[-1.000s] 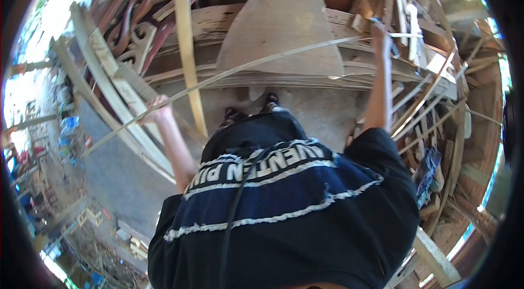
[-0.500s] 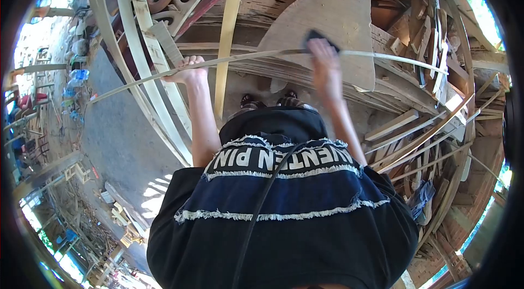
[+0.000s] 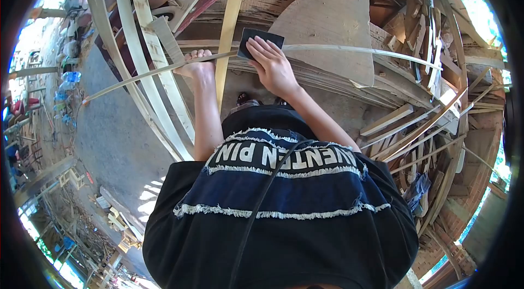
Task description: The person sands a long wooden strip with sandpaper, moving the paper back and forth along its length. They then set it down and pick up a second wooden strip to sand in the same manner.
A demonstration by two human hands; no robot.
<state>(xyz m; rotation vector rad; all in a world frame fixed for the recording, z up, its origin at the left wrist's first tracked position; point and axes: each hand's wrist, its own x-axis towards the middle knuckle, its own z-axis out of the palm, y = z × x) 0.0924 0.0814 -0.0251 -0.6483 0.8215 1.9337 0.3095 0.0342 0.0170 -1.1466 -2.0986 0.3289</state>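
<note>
A long thin wooden strip (image 3: 327, 48) runs across the view in front of me, bowed by the lens. My left hand (image 3: 200, 66) is closed around it left of the middle, fingers curled over the top. My right hand (image 3: 274, 70) presses a dark sheet of sandpaper (image 3: 265, 37) onto the strip, just right of my left hand. Its fingers lie along the sheet and the thumb is hidden. Close by, a pale upright board (image 3: 231, 19) stands between the two hands, behind the strip.
Several long pale slats (image 3: 126, 21) lean at the left, beside carved wooden pieces (image 3: 183, 2). A large brown panel (image 3: 327, 21) lies ahead. Stacked offcuts (image 3: 431, 43) and loose sticks (image 3: 390, 120) crowd the right. Grey floor (image 3: 106, 120) shows at the left.
My right hand has slid left along the strip with the sandpaper, from over the brown panel to near my left hand. The left hand keeps its grip in about the same place.
</note>
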